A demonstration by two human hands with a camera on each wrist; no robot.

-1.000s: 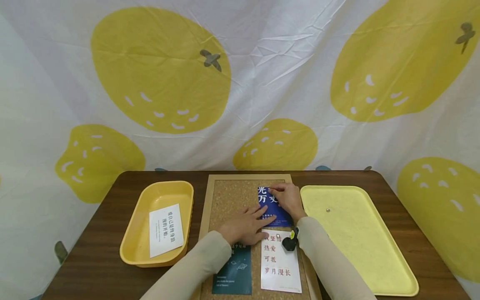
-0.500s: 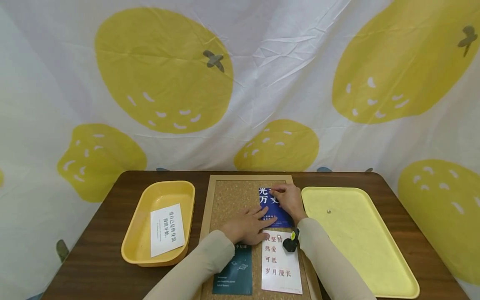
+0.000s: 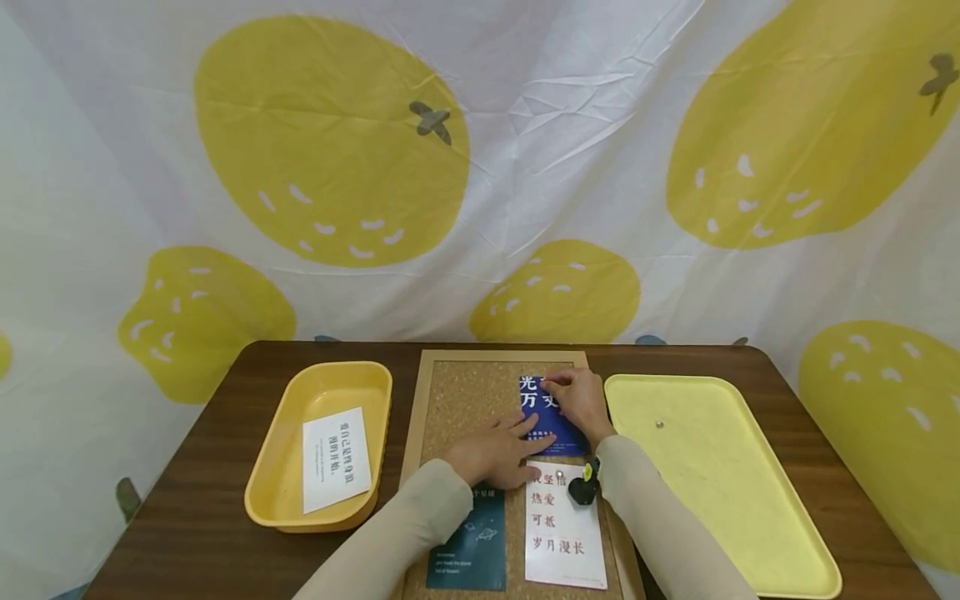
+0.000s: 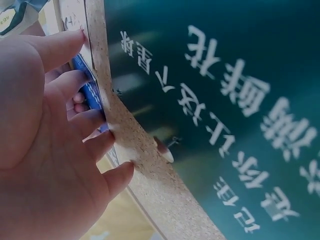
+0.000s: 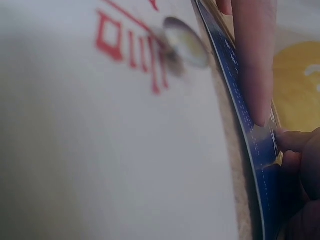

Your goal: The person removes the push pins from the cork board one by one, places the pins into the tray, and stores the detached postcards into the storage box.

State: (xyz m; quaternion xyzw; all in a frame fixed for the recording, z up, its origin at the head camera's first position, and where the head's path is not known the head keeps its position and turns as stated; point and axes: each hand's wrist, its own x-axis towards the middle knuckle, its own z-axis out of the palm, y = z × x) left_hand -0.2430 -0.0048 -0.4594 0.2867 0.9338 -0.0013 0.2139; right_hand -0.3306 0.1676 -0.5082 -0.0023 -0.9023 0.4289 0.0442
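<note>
A blue card with white lettering (image 3: pixel 573 443) lies on the upper right of a cork board (image 3: pixel 467 392). My left hand (image 3: pixel 502 452) rests with spread fingers over the card's lower left part. At the card's upper part, my right hand (image 3: pixel 583 402) has thumb and fingertips pinched together on a small thumbtack, mostly hidden by the fingers. Below lies a white card with red characters (image 3: pixel 555 529), with a silver thumbtack (image 5: pixel 186 42) near its top. Left of it is a dark green card (image 3: pixel 471 552), which bears another thumbtack (image 4: pixel 164 149) at its top edge.
At the left stands a yellow-orange basin (image 3: pixel 273 467) with a white printed card (image 3: pixel 336 458) inside. A pale yellow tray (image 3: pixel 735 492) at the right carries a single small thumbtack (image 3: pixel 660 424). Dark wooden tabletop (image 3: pixel 202 492) surrounds them, and a lemon-patterned curtain hangs behind.
Both hands keep their places on the blue card. The whole head view has shifted slightly to the right in the frame; nothing else visibly differs.
</note>
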